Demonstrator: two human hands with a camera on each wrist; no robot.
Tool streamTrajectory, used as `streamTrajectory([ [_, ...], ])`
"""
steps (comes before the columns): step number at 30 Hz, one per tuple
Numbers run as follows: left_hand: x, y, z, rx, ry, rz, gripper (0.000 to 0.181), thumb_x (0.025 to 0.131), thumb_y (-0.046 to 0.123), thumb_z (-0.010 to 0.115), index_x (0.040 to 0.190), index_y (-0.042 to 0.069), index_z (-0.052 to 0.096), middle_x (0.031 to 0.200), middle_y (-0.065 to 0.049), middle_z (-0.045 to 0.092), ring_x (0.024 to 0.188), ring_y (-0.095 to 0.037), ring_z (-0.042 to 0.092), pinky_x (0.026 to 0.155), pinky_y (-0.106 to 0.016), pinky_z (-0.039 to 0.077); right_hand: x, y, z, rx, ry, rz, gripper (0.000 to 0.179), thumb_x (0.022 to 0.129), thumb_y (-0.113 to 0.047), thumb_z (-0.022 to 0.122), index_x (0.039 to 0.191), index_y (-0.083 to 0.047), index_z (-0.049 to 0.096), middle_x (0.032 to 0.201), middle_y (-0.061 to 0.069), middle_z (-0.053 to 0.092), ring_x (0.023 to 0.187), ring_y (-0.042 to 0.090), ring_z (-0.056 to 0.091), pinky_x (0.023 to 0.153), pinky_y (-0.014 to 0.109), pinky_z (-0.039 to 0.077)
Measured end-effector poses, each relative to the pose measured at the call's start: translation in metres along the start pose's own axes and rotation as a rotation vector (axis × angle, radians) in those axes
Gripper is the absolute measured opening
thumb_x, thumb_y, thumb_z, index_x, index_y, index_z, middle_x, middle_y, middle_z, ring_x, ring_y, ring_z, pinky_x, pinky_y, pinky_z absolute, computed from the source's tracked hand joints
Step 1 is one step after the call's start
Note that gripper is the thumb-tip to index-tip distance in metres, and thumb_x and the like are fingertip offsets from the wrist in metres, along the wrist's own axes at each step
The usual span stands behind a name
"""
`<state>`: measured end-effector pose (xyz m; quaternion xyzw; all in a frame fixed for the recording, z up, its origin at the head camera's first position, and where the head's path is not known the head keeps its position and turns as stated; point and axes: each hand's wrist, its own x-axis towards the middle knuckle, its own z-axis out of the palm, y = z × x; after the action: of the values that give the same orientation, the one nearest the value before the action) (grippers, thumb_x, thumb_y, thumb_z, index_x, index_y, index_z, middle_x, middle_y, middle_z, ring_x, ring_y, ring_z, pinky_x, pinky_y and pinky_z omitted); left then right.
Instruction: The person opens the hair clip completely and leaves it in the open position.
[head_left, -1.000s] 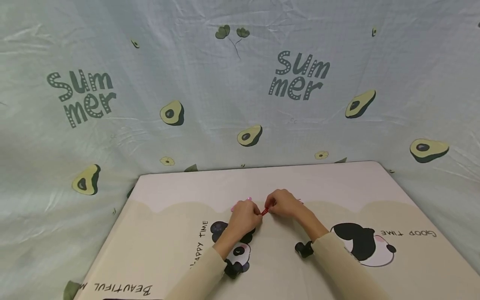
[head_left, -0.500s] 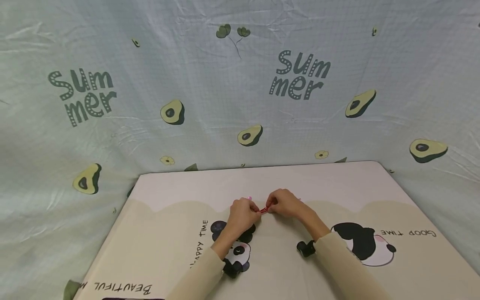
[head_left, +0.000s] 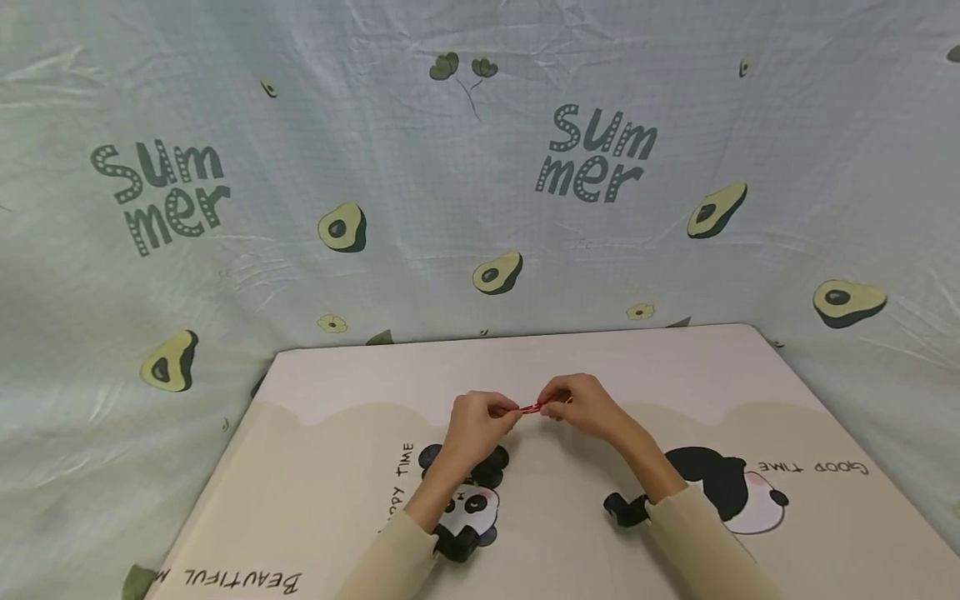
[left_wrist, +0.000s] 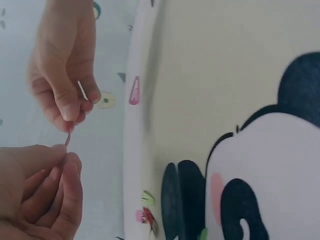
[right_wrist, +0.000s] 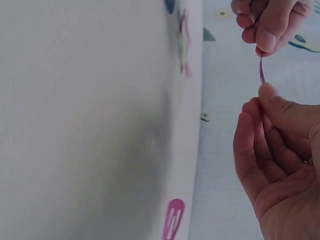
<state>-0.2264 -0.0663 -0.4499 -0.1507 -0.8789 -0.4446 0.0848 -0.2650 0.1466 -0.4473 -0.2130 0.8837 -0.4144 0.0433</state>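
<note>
A thin red snap hair clip (head_left: 531, 408) is stretched between both hands over the far middle of the table. My left hand (head_left: 474, 427) pinches its left end with thumb and fingertip. The right hand (head_left: 588, 406) pinches the other end the same way. Seen from the left wrist, the hair clip (left_wrist: 68, 136) appears edge-on as a narrow reddish strip. From the right wrist it also shows edge-on, with the left hand (right_wrist: 274, 22) above and the right hand (right_wrist: 280, 165) below. Its ends are covered by the fingertips.
A pink snap hair clip (left_wrist: 134, 91) lies on the table near its far edge. Several small green, pink and red pieces (left_wrist: 146, 212) lie in a cluster farther left. The table cover (head_left: 322, 467) is printed with pandas. A patterned curtain (head_left: 420, 167) hangs behind.
Both hands have risen a little, carrying the red hair clip up. The clip has turned from slanted to nearly level, and the forearms have spread slightly apart.
</note>
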Motion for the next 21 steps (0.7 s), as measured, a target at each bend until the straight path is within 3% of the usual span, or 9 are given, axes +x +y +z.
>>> streamTrajectory([
  [8,-0.011,0.009,-0.010,-0.109,0.013,0.041,0.008,0.094,0.014,0.075,0.095,0.007,0.080,0.075,-0.003,0.075,0.064,-0.006,0.064,0.058,-0.019,0.052,-0.022,-0.015,-0.007,0.076,0.075,-0.048,0.007,0.093,-0.009,0.076,0.098,-0.006,0.075,0.086,0.007,0.075,0.074,0.014,0.066,0.067,0.026,0.057],
  [15,-0.023,0.017,-0.016,-0.271,0.025,0.024,0.009,0.092,0.015,0.077,0.096,0.007,0.080,0.082,-0.013,0.077,0.073,-0.024,0.074,0.067,-0.017,0.058,-0.039,-0.031,-0.007,0.095,0.164,-0.087,0.008,0.092,-0.010,0.076,0.100,-0.007,0.076,0.087,0.005,0.075,0.075,0.013,0.066,0.069,0.023,0.057],
  [17,-0.024,0.018,-0.017,-0.319,0.030,0.017,0.010,0.092,0.014,0.078,0.096,0.006,0.080,0.083,-0.014,0.077,0.075,-0.030,0.074,0.069,-0.018,0.059,-0.042,-0.035,-0.006,0.076,0.207,-0.122,0.008,0.091,-0.009,0.077,0.099,-0.009,0.077,0.086,0.002,0.074,0.075,0.011,0.065,0.069,0.022,0.057],
  [21,-0.025,0.019,-0.019,-0.413,0.007,-0.003,0.010,0.092,0.011,0.077,0.095,0.002,0.078,0.084,-0.017,0.076,0.074,-0.025,0.073,0.070,-0.020,0.061,-0.045,-0.041,-0.004,0.011,0.296,-0.241,0.007,0.089,-0.007,0.078,0.096,-0.010,0.077,0.084,-0.002,0.073,0.073,0.006,0.065,0.070,0.024,0.059],
])
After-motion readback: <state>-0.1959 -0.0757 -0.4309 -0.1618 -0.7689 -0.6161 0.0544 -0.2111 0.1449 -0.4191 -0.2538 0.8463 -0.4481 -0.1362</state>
